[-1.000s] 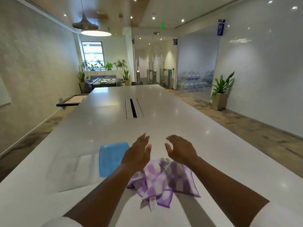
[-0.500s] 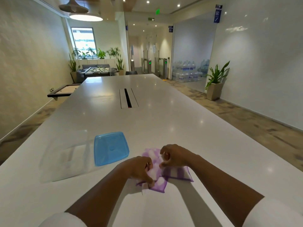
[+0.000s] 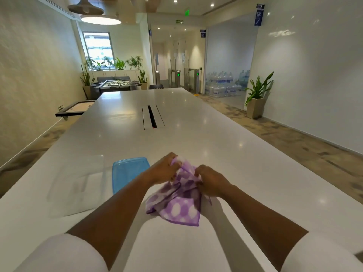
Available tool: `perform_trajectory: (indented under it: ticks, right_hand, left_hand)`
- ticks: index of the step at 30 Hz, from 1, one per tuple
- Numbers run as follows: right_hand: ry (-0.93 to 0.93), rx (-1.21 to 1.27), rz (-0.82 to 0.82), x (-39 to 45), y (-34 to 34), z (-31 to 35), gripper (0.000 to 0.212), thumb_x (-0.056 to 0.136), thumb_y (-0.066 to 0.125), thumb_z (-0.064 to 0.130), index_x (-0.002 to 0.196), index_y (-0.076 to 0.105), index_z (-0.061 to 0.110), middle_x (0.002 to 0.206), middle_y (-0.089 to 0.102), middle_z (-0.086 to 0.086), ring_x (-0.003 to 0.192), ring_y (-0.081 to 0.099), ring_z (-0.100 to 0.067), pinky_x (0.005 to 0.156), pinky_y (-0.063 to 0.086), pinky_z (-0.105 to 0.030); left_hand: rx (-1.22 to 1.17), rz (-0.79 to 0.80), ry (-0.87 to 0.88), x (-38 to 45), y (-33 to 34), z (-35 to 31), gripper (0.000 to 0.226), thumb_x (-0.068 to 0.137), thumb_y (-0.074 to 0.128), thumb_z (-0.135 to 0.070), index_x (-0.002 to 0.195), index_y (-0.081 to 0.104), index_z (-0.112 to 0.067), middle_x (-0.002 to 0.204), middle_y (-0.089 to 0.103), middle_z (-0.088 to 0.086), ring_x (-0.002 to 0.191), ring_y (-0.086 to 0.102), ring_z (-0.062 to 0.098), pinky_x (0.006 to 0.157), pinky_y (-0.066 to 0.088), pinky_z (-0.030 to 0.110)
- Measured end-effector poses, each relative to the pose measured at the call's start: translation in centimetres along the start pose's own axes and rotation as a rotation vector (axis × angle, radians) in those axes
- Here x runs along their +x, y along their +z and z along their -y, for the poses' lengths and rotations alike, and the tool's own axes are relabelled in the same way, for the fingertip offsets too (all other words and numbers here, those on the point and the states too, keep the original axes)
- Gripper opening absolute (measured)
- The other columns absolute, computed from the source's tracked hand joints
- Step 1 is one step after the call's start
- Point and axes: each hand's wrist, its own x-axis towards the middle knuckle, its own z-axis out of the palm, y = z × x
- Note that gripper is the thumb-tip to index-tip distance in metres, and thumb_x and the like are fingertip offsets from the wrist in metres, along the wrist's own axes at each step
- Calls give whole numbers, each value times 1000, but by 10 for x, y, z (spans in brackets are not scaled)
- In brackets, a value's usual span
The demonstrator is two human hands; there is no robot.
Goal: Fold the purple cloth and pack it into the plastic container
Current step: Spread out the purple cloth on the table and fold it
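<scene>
The purple and white checked cloth (image 3: 177,203) hangs crumpled between my two hands, its lower part just above or touching the white table (image 3: 225,154). My left hand (image 3: 164,169) pinches its upper left edge. My right hand (image 3: 211,180) grips its upper right edge. A clear plastic container (image 3: 76,185) lies on the table to the left, blurred and see-through. Its blue lid (image 3: 127,171) rests flat between the container and my left hand.
A cable slot (image 3: 152,116) is set into the table's middle, farther away. The table edges run close on the left and right. A potted plant (image 3: 256,99) stands on the floor at the right wall.
My hands were open above the cloth, then closed on it on the table, and now have lifted its top edge so it hangs loose.
</scene>
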Motion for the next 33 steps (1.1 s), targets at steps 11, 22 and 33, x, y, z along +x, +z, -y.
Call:
perform_trajectory:
  ticks: [11, 22, 33]
  right_hand:
    - [131, 911, -666, 20, -93, -7, 13, 81, 75, 16, 93, 71, 20, 89, 69, 11, 80, 63, -4, 66, 53, -14]
    - [174, 1270, -595, 28, -162, -3, 11, 64, 71, 30, 71, 74, 22, 70, 70, 4, 71, 64, -17, 60, 51, -26]
    - [272, 696, -530, 62, -159, -17, 10, 79, 75, 28, 88, 78, 24, 89, 74, -1, 79, 64, -16, 68, 52, -29]
  left_hand:
    - [175, -338, 220, 24, -66, -38, 11, 97, 49, -20, 106, 53, -15, 96, 62, 9, 85, 60, 27, 74, 52, 38]
    - [-53, 235, -166, 13, -121, -102, 24, 89, 56, -32, 93, 73, -16, 94, 58, 14, 87, 47, 27, 73, 43, 32]
    - [474, -71, -33, 49, -124, -91, 25, 91, 61, -29, 94, 69, -6, 88, 66, 14, 73, 55, 18, 64, 39, 29]
